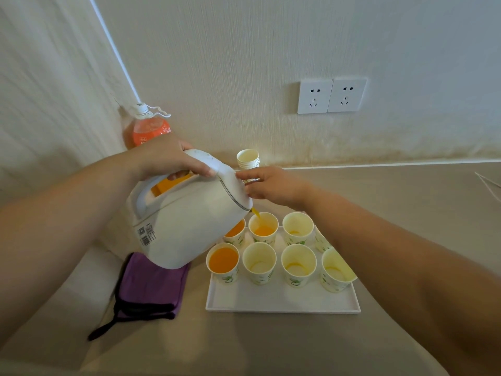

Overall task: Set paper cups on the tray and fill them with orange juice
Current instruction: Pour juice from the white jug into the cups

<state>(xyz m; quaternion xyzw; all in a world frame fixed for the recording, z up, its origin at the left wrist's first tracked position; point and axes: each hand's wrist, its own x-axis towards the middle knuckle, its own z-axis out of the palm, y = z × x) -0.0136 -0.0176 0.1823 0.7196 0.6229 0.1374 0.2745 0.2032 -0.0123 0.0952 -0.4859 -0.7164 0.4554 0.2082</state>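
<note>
From the head camera, the white tray lies on the table with eight paper cups in two rows at its far half. The left hand has its grip wrapped round the handle of a white kettle, tipped toward the tray's far-left corner, the forearm reaching in from the left. A thin stream of orange juice falls from the spout into the second cup of the far row, which looks about half full. The right hand reaches over the tray's far edge, its grip loose and holding nothing, with straight fingertips resting on the kettle's lid. To pour well, the tilt should stay shallow, the spout low over the cup's centre, and the lid steadied. The near-left cup and the far-left cup look full; the other cups seem empty. Spare cups stand stacked beyond the tray, and a purple cloth lies to its left.
</note>
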